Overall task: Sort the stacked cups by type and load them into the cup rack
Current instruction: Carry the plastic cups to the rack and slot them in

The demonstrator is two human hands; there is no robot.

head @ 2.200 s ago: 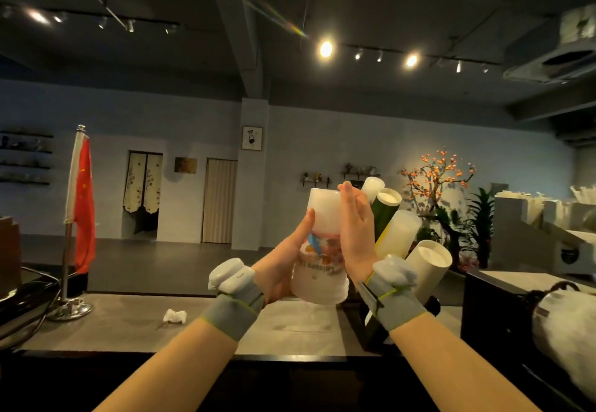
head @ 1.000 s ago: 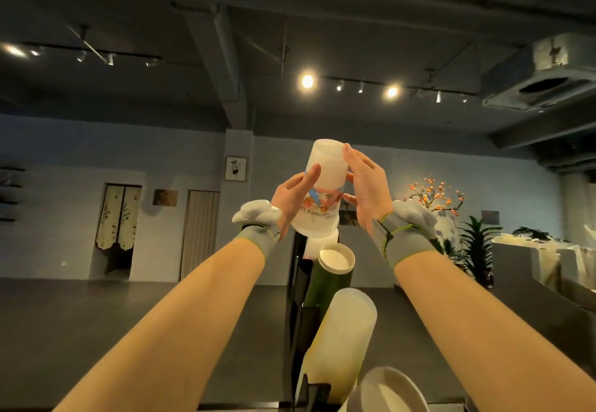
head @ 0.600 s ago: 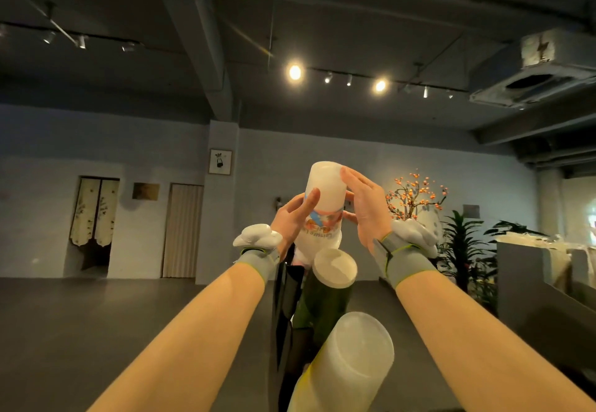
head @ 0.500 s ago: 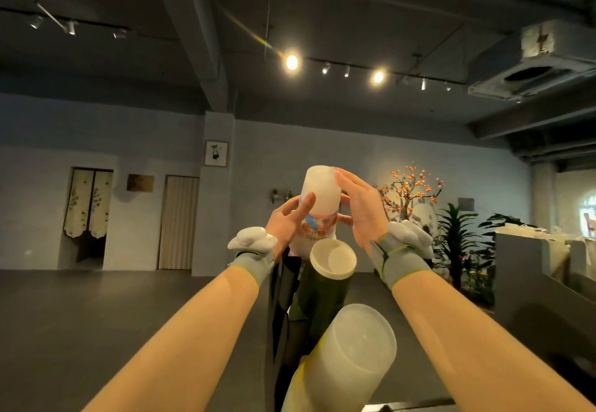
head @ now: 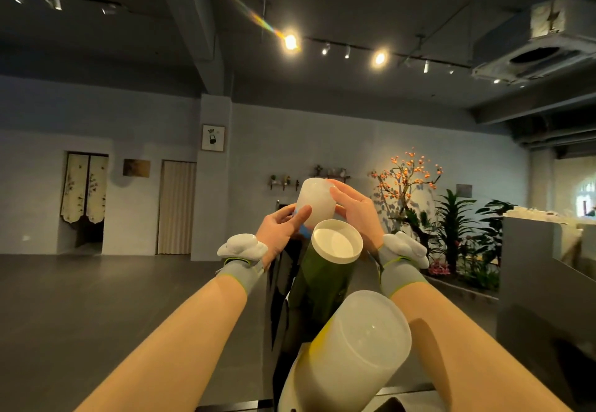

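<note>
A stack of frosted white cups [head: 315, 202] with a coloured print is held between both hands at the top of the black cup rack [head: 278, 292]. My left hand [head: 280, 230] grips its left side and my right hand [head: 354, 211] its right side. The lower part of the stack is hidden behind a dark green cup stack [head: 325, 269] with a white inside, which leans out of the rack toward me. Below that, a frosted cup stack [head: 348, 357] with a yellow side tilts out of a lower slot.
A grey counter [head: 545, 269] stands at the right with white items on top. Potted plants [head: 458, 234] and an orange-blossom tree sit behind it. An open dark floor spreads to the left, with doorways in the far wall.
Both hands have carried the printed cup stack from above the counter up to the top of the rack and lowered it, so its printed part now sits behind the green stack.
</note>
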